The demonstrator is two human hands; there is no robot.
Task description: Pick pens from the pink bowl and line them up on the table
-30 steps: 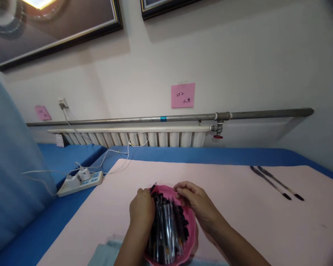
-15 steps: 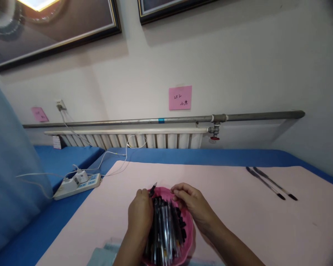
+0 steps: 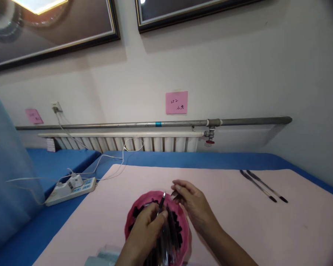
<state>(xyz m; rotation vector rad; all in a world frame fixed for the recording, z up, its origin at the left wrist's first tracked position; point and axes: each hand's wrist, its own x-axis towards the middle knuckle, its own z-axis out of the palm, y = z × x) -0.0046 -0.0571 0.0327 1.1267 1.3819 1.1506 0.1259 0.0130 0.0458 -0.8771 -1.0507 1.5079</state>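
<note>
A pink scalloped bowl [image 3: 127, 218] stands in front of me on the pink sheet. Clear pen barrels [image 3: 164, 247] and small black pen caps [image 3: 179, 231] fill it. Over the bowl, my left hand [image 3: 145, 229] pinches a pen [image 3: 161, 204], its pale metal tip pointing up and away. My right hand [image 3: 192, 201] is at the bowl's far right rim, its fingertips closed round a small dark piece [image 3: 174, 194] that looks like a pen cap, partly hidden by the fingers. To the right, two pens with black ends [image 3: 259, 186] [image 3: 268, 186] lie side by side on the sheet.
The pink sheet [image 3: 227, 221] covers a blue bed [image 3: 183, 160]. On the left are a power strip [image 3: 84, 186] with white cables and a blue curtain [image 3: 8, 177]. A radiator [image 3: 155, 144] and a pipe [image 3: 183, 123] run along the wall. Pale blue plastic [image 3: 101, 258] lies near me.
My left hand has moved from the bowl's left rim to over its middle, with the pen now between both hands. The right hand now shows a small dark piece at its fingertips.
</note>
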